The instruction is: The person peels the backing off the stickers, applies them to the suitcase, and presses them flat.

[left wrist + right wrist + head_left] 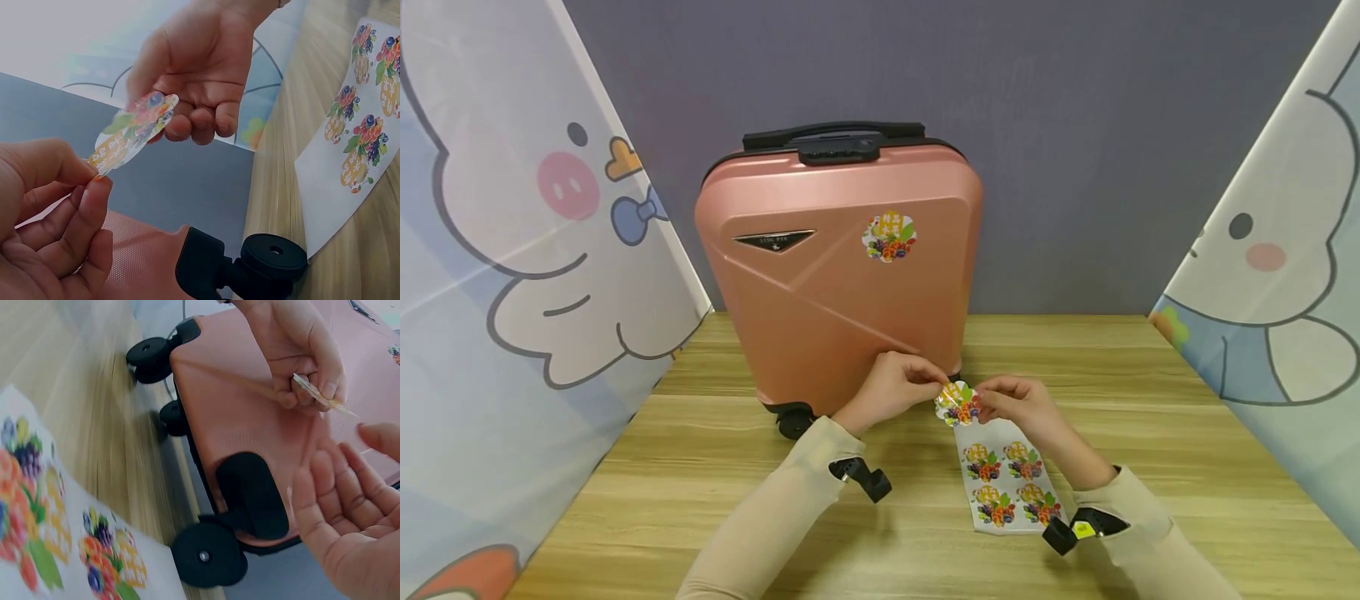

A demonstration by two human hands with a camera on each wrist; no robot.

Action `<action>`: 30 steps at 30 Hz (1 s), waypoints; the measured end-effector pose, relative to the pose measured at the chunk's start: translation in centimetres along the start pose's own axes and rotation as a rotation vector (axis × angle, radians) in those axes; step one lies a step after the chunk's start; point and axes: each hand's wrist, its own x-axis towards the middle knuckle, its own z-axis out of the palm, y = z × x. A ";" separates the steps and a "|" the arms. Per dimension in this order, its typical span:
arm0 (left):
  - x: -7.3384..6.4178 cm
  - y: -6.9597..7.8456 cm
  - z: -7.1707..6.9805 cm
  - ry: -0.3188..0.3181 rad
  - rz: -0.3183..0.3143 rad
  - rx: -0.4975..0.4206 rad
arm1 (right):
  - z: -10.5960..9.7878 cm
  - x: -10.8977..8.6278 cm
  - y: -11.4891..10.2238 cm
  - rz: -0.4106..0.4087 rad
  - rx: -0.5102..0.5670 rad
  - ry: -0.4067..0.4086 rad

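Observation:
In the head view, the left hand (898,385) pinches the left edge of a round, fruit-printed sticker (956,403) between thumb and fingertips. At its opposite edge is the right hand (1021,408); in the right wrist view, that hand (356,500) has its thumb apart from its loosely bent fingers, thumb tip close to the sticker (315,392). The left wrist view shows the sticker (134,131) tilted between both hands. Below them lies a white sticker sheet (1000,527) with several fruit stickers and a bare upper part. Behind stands a pink suitcase (842,292) with one matching sticker (889,237) on its front.
The suitcase stands upright on black wheels (795,422) on a wood-grain table (662,500), its black handle (835,131) on top. A grey wall (1075,150) rises behind. Cartoon-printed panels (1285,250) flank both sides.

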 end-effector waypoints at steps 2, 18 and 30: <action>0.1 0.1 0.0 0.004 0.001 0.010 | 0.2 0.0 -0.1 -0.007 0.053 0.003; -0.1 0.4 -0.1 0.025 0.030 0.055 | 0.8 -0.1 -0.1 -0.095 0.052 0.013; 0.0 0.9 -0.3 0.052 0.074 0.034 | 1.1 0.1 -0.5 -0.174 0.114 0.043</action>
